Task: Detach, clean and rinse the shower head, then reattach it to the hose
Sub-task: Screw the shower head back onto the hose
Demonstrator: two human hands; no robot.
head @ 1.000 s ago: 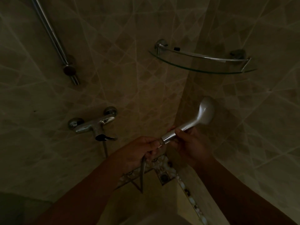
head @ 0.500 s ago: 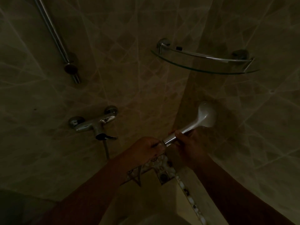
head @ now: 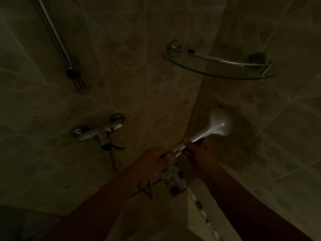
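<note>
One shower head (head: 219, 124) is held in the shower corner, right of the mixer tap (head: 99, 133). Its handle is gripped by the right hand (head: 199, 154); the hose (head: 112, 161) end is clasped by the left hand (head: 154, 161). One glass corner shelf (head: 220, 76) is mounted above.

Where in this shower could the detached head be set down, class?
The glass corner shelf between its two wall mounts looks bare. It is crowded low at the corner, where the left hand and right hand grip the shower head above the floor drain.
</note>
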